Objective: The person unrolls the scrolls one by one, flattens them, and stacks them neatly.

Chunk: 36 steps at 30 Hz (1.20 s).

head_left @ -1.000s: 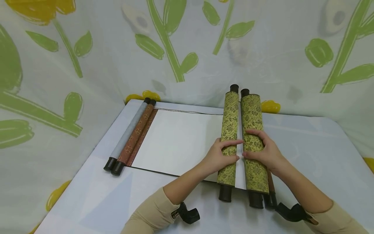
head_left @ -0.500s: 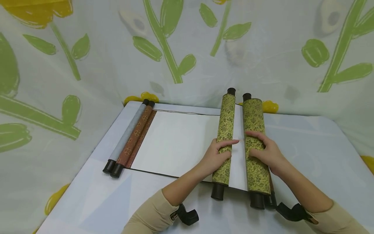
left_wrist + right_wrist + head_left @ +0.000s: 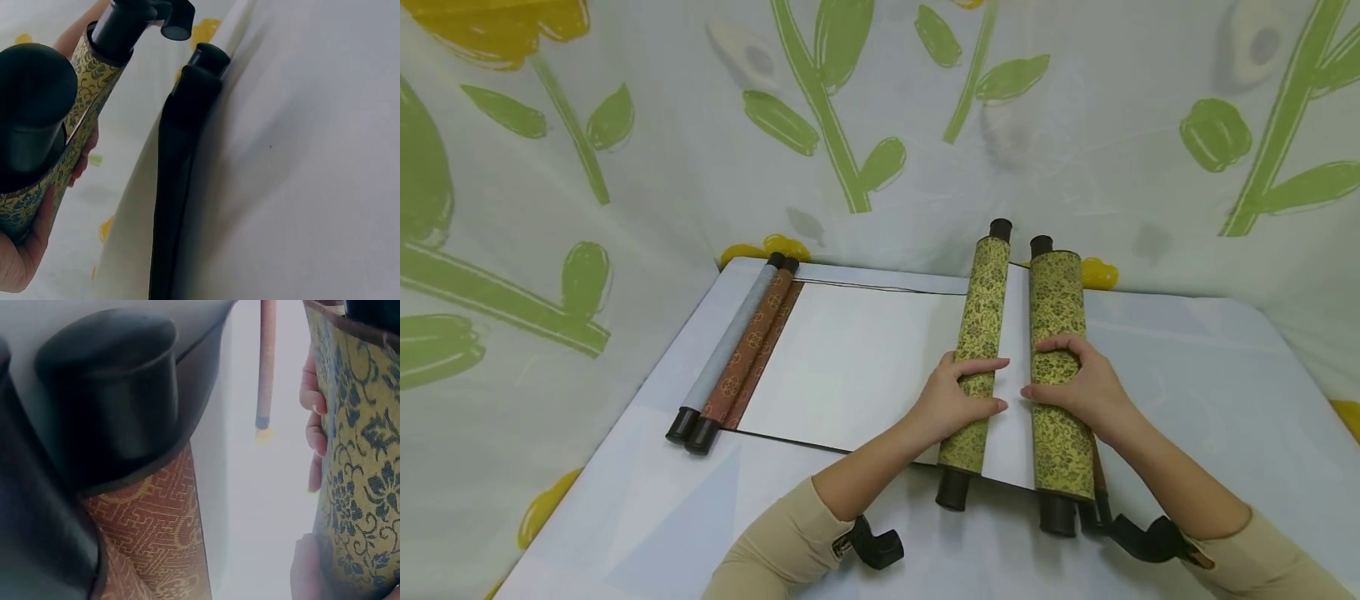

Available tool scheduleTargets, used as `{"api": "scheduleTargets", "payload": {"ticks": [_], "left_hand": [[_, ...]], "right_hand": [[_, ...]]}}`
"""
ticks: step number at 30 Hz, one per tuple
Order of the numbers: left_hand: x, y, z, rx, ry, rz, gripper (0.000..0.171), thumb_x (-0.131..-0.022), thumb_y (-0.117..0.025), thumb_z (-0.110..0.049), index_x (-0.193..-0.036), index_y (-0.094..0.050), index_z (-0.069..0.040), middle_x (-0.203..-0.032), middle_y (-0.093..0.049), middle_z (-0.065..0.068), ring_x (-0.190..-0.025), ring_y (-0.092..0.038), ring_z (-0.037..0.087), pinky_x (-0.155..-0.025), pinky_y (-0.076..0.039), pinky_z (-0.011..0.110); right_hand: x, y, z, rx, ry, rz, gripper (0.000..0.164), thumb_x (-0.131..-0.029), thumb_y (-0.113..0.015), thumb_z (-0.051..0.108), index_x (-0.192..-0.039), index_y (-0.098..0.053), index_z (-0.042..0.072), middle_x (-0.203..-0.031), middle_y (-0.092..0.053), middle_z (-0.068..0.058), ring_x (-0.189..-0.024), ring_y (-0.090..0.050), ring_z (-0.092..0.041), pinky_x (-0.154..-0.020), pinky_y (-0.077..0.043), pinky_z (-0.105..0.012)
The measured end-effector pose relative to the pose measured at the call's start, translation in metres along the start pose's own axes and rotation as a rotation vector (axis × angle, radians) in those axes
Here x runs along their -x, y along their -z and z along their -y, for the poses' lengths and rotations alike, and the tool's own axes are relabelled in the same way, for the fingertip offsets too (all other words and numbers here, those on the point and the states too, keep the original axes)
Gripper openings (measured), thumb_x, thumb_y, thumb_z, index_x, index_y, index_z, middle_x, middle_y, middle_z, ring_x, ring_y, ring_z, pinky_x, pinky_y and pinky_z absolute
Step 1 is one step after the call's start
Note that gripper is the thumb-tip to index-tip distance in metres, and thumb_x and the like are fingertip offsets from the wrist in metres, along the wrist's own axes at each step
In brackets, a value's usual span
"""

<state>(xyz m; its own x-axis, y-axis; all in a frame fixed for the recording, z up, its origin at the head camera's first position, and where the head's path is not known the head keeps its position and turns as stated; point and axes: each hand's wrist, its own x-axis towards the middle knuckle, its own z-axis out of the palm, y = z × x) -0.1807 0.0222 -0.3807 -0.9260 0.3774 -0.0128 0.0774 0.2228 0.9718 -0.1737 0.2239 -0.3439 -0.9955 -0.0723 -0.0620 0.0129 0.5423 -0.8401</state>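
A handscroll with yellow-green floral brocade and black end knobs lies partly unrolled in the head view. My left hand (image 3: 943, 400) grips its thinner left roll (image 3: 987, 287), thumb and fingers across it. Around the thicker right roll (image 3: 1057, 300) curls my right hand (image 3: 1090, 387). A strip of white paper (image 3: 1013, 333) stretches between the two rolls. This scroll overlaps a larger opened scroll, whose blank white sheet (image 3: 865, 358) spreads leftward to a red-brown roller (image 3: 748, 350). In the right wrist view, red-brown brocade (image 3: 156, 525) shows beside a large black knob (image 3: 119, 400).
A slim grey-blue scroll (image 3: 726, 354) lies along the red-brown roller at the left. Black wrist mounts (image 3: 872, 546) hang from both sleeves near the table's front. Flower-printed cloth (image 3: 662, 167) closes off the back and sides of the pale table (image 3: 1195, 392).
The left hand has drawn the thinner roll leftward, tilting it slightly, and the right roll has shifted a little right. The white strip between them has widened.
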Motion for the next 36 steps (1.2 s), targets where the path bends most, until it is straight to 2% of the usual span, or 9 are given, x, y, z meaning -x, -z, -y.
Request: {"api": "scheduleTargets", "payload": {"ticks": [5,10,15,19,22,25,28,32,36], "left_hand": [[-0.0024,0.0017,0.0004,-0.032,-0.022,0.014,0.047,-0.081,-0.071,-0.014,-0.124,-0.064,-0.032,-0.13,-0.039,0.011,-0.124,-0.038,0.028,-0.093,-0.04,0.045],[-0.0008,0.002,-0.0022,-0.025,-0.049,0.004,0.049,-0.083,-0.067,-0.01,-0.127,-0.061,-0.029,-0.139,-0.032,0.019,-0.131,-0.032,0.032,-0.095,-0.038,0.048],[0.0008,0.0037,-0.0029,-0.001,-0.04,-0.018,0.047,-0.084,-0.063,-0.007,-0.125,-0.063,-0.028,-0.148,-0.024,0.021,-0.138,-0.022,0.033,-0.097,-0.036,0.048],[0.0021,0.0054,-0.0029,0.016,-0.014,-0.028,0.046,-0.084,-0.058,-0.003,-0.122,-0.066,-0.027,-0.151,-0.02,0.021,-0.132,-0.029,0.03,-0.07,-0.041,0.032],[0.0015,0.0056,-0.0027,0.014,-0.01,-0.045,0.046,-0.082,-0.059,-0.004,-0.121,-0.066,-0.028,-0.147,-0.026,0.021,-0.121,-0.037,0.033,-0.058,-0.038,0.027],[0.001,0.0053,-0.0029,0.009,0.008,-0.056,0.043,-0.081,-0.068,-0.012,-0.121,-0.066,-0.03,-0.148,-0.026,0.021,-0.131,-0.032,0.035,-0.076,-0.046,0.037],[0.0006,0.0052,-0.0026,-0.002,0.029,-0.067,0.044,-0.078,-0.077,-0.021,-0.119,-0.067,-0.031,-0.151,-0.021,0.021,-0.139,-0.019,0.04,-0.099,-0.037,0.052],[0.0001,0.0061,-0.0024,-0.016,0.033,-0.083,0.043,-0.077,-0.076,-0.017,-0.118,-0.068,-0.03,-0.151,-0.021,0.021,-0.139,-0.019,0.041,-0.099,-0.037,0.053],[-0.0003,0.0071,-0.0025,-0.031,0.021,-0.091,0.043,-0.079,-0.072,-0.01,-0.118,-0.068,-0.028,-0.145,-0.031,0.02,-0.135,-0.028,0.037,-0.086,-0.045,0.038]], "right_hand": [[-0.002,-0.0017,0.0008,-0.019,-0.009,-0.006,0.063,-0.074,-0.077,0.007,-0.126,-0.043,-0.002,-0.137,-0.037,-0.023,-0.122,-0.035,-0.041,-0.094,-0.033,-0.054],[-0.0027,-0.0005,0.0014,0.008,0.011,-0.032,0.061,-0.074,-0.071,0.0,-0.128,-0.043,-0.001,-0.137,-0.038,-0.023,-0.118,-0.039,-0.039,-0.09,-0.037,-0.049],[-0.0032,0.0046,0.0009,0.075,0.037,-0.007,0.058,-0.078,-0.062,0.001,-0.134,-0.046,0.002,-0.14,-0.038,-0.024,-0.119,-0.041,-0.04,-0.08,-0.04,-0.042],[-0.0026,0.0054,-0.0029,0.08,0.052,0.005,0.056,-0.081,-0.06,0.003,-0.135,-0.048,0.001,-0.141,-0.04,-0.024,-0.128,-0.034,-0.041,-0.084,-0.037,-0.046],[-0.0018,0.0041,-0.0058,0.068,0.05,-0.008,0.058,-0.081,-0.07,0.011,-0.134,-0.048,0.001,-0.138,-0.045,-0.022,-0.13,-0.033,-0.042,-0.095,-0.034,-0.055],[-0.0009,0.0032,-0.0074,0.071,0.052,-0.021,0.068,-0.075,-0.08,0.02,-0.132,-0.049,0.001,-0.135,-0.048,-0.021,-0.132,-0.031,-0.042,-0.102,-0.026,-0.061],[-0.0008,0.0027,-0.0078,0.074,0.065,-0.027,0.071,-0.071,-0.083,0.021,-0.13,-0.05,0.0,-0.133,-0.049,-0.022,-0.131,-0.032,-0.042,-0.102,-0.025,-0.062],[-0.0008,0.0047,-0.007,0.081,0.094,-0.041,0.067,-0.072,-0.081,0.013,-0.129,-0.049,-0.002,-0.132,-0.048,-0.024,-0.129,-0.034,-0.042,-0.101,-0.026,-0.06],[-0.0004,0.0079,-0.0061,0.086,0.094,-0.03,0.064,-0.074,-0.077,0.006,-0.13,-0.048,-0.003,-0.134,-0.046,-0.024,-0.127,-0.035,-0.041,-0.098,-0.031,-0.056]]}}
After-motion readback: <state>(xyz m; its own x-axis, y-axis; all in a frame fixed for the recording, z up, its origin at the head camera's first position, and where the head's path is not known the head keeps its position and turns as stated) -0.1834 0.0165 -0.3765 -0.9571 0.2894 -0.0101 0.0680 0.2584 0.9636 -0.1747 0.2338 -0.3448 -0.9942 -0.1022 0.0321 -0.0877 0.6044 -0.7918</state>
